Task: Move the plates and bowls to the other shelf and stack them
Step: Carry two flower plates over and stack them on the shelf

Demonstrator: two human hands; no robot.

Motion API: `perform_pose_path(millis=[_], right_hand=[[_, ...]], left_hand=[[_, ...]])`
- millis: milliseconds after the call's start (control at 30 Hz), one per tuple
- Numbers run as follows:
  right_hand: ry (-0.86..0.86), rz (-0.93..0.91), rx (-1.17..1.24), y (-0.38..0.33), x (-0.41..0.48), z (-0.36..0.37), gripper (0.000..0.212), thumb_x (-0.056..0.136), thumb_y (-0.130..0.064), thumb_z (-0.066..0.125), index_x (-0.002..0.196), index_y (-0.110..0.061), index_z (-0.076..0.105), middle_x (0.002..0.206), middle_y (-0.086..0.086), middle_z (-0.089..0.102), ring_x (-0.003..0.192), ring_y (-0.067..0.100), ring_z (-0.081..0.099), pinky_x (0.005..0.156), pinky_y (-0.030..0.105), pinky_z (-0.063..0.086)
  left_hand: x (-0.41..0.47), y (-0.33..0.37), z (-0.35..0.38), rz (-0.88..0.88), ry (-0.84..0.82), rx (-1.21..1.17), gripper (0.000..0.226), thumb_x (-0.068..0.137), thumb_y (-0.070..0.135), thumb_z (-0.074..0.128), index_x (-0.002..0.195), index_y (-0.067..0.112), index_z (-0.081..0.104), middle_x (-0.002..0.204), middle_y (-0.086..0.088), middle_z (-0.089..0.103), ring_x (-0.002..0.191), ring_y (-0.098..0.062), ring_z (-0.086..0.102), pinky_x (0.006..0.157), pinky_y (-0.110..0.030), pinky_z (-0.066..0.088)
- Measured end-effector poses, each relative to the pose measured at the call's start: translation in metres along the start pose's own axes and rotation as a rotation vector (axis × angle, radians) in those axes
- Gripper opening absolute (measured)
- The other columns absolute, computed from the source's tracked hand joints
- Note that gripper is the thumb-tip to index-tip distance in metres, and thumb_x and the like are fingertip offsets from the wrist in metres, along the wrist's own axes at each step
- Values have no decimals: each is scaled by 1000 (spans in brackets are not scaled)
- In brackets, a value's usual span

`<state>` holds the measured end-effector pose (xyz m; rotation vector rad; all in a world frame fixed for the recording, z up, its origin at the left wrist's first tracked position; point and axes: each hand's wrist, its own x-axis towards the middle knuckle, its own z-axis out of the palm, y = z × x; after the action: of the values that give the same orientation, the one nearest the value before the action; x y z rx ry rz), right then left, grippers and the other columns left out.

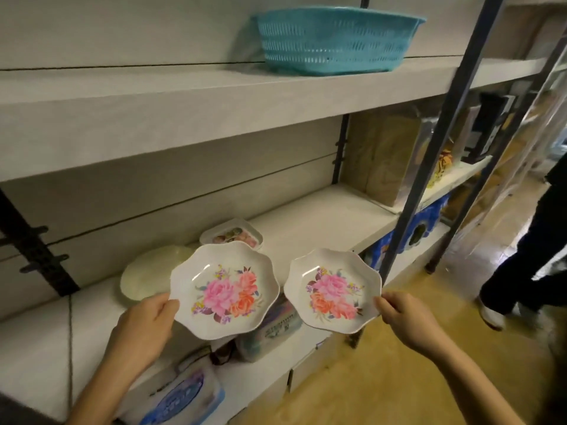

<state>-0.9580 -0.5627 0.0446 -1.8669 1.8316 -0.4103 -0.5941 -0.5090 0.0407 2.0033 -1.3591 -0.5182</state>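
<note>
White and scallop-edged, printed with pink and orange roses, the left floral plate (225, 286) was pinched at its near rim by the left hand (147, 320), thumb on top, while the right hand (405, 320) pinched the right floral plate (333, 289) the same way; both were held face-up, side by side and apart, in front of the middle shelf (322, 216). Each grip caught only an edge, so a plate could probably tip and slide free if swung quickly. The right floral plate hung near the blue steel upright (429, 148) and might clip it. On the shelf behind lay a pale upturned bowl (147, 271) and a rectangular floral dish (233, 236); stacking unlike shapes could leave a wobbly pile. A passer-by (521, 271) stood near on the right and could jostle an elbow
</note>
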Motion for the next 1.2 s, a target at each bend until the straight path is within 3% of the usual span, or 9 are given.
perform_pose_path(millis=[133, 267, 400, 500, 567, 700, 833, 1000, 1200], right_hand=[[-17, -80, 0, 10, 75, -12, 41, 95, -29, 43, 81, 4, 63, 69, 18, 62, 64, 32, 57, 60, 37, 45], [-74, -130, 37, 16, 144, -18, 39, 95, -26, 43, 88, 5, 65, 82, 21, 67, 72, 32, 62, 74, 43, 52], [-162, -218, 9, 23, 218, -14, 39, 96, -23, 43, 80, 5, 64, 63, 12, 59, 59, 22, 51, 58, 31, 39], [-197, -278, -31, 25, 277, -9, 36, 94, -23, 42, 78, 0, 64, 75, 16, 67, 74, 32, 60, 69, 38, 47], [-220, -317, -60, 25, 311, -4, 35, 93, -23, 42, 71, -3, 61, 80, 18, 67, 77, 34, 60, 68, 36, 45], [-282, -364, -102, 23, 367, 11, 36, 94, -25, 41, 62, -12, 52, 75, 11, 61, 72, 30, 54, 62, 31, 36], [-379, -394, -161, 16, 405, 31, 36, 94, -27, 38, 62, -17, 51, 80, 9, 59, 76, 29, 54, 64, 29, 36], [-486, -439, -231, 7, 430, 52, 39, 97, -30, 35, 102, -8, 66, 107, 15, 67, 96, 32, 62, 73, 30, 42], [-522, -436, -237, 2, 441, 62, 44, 96, -44, 31, 102, -14, 64, 111, 11, 66, 97, 29, 61, 80, 34, 47]], left_hand=[[39, 25, 19, -60, 49, -73, 44, 69, 38, 38, 70, -1, 58, 51, -9, 52, 52, -27, 47, 57, -32, 34], [62, 43, 40, -123, 98, -59, 39, 76, 34, 43, 68, -2, 57, 48, -8, 50, 51, -27, 46, 56, -32, 35], [84, 55, 67, -184, 187, 3, 46, 71, 37, 36, 69, -4, 56, 59, -17, 57, 62, -34, 52, 61, -36, 40], [93, 63, 92, -260, 278, 71, 37, 89, 26, 46, 72, -4, 59, 71, -25, 62, 73, -40, 57, 66, -39, 43], [95, 68, 107, -328, 326, 75, 32, 92, 15, 47, 68, -2, 57, 68, -24, 60, 70, -40, 56, 63, -38, 42], [99, 85, 130, -442, 369, 21, 32, 93, 18, 46, 63, 29, 44, 68, -5, 52, 69, -27, 50, 72, -40, 46], [107, 96, 151, -526, 371, 73, 33, 91, 13, 45, 58, 14, 43, 61, -8, 48, 64, -26, 46, 65, -38, 39], [115, 107, 172, -584, 390, 69, 35, 92, 16, 44, 57, 14, 43, 59, -4, 48, 59, -19, 46, 56, -29, 32], [133, 115, 186, -610, 379, 109, 36, 93, 19, 43, 58, 17, 41, 60, -1, 47, 58, -14, 46, 53, -21, 31]])
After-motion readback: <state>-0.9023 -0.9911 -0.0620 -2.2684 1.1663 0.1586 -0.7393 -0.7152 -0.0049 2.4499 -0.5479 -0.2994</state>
